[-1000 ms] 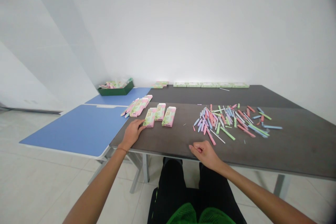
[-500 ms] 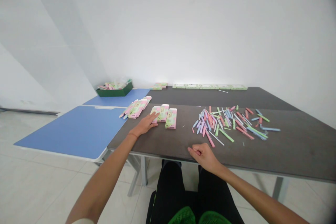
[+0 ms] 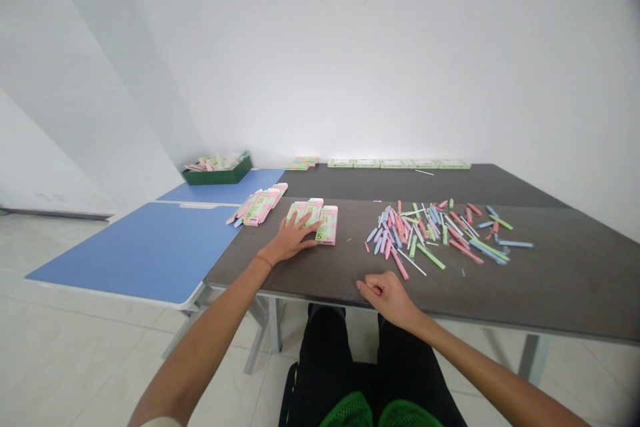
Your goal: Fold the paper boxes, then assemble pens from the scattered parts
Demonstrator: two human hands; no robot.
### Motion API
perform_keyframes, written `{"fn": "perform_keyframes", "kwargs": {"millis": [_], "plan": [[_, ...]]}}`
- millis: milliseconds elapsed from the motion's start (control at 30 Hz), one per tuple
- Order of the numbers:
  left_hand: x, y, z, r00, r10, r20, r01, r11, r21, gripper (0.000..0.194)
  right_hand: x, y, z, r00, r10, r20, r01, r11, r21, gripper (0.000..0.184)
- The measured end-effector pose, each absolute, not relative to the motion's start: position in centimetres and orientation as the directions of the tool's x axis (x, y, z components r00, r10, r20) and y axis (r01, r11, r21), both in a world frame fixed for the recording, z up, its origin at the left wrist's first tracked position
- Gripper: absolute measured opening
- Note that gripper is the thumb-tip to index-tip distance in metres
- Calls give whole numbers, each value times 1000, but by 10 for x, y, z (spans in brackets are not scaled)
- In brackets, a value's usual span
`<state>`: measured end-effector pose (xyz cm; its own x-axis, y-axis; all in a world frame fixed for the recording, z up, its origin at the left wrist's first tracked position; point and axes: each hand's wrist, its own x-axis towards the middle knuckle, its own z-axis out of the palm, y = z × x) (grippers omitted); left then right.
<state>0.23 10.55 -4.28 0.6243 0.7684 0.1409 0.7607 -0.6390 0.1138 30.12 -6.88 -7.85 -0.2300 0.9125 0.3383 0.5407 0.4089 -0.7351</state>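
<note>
My left hand [image 3: 290,240] lies palm down with fingers spread over three small pink-and-green cardboard boxes. Its fingers cover parts of the left box [image 3: 296,208] and the middle box [image 3: 315,207], and the fingertips touch the right box [image 3: 328,223], marked with a 5. The three stand side by side, close together. Near the front edge of the dark table, my right hand [image 3: 391,299] rests in a loose fist; nothing shows in it. Just beyond it spreads a heap of pastel pen parts [image 3: 410,230], in pink, green, blue and purple, with thin white refills among them.
A stack of pink-and-green cartons [image 3: 263,205] lies at the dark table's [image 3: 550,267] left side. More boxes [image 3: 303,163] and a row of pale green boxes [image 3: 400,164] line the wall. On the blue table [image 3: 135,247] sits a filled green tray [image 3: 213,177].
My left hand has slid rightward from the left box's edge over the boxes. The left box has moved right against the others. My right hand has stayed in place.
</note>
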Motion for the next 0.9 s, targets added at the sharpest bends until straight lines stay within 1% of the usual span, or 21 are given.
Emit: {"fn": "perform_keyframes", "kwargs": {"millis": [233, 400, 633, 767, 833, 900], "plan": [[0, 90, -41, 658, 745, 109, 738, -667, 103, 53, 300, -69, -78, -230, 910, 344, 533, 414, -738, 50], [-7, 74, -39, 670, 738, 85, 730, -675, 108, 55, 301, -68, -79, -235, 910, 341, 547, 414, -727, 50], [-2, 68, -42, 638, 761, 116, 748, -649, 138, 53, 301, -68, -79, -236, 906, 352, 554, 423, -717, 50], [2, 65, -42, 606, 780, 156, 766, -626, 149, 56, 301, -69, -79, -240, 900, 364, 549, 434, -714, 51], [2, 62, -40, 563, 791, 241, 769, -608, 198, 56, 301, -69, -79, -237, 901, 362, 541, 432, -721, 51], [-1, 58, -37, 473, 804, 360, 767, -577, 281, 50, 301, -69, -79, -232, 904, 358, 535, 426, -729, 51]]}}
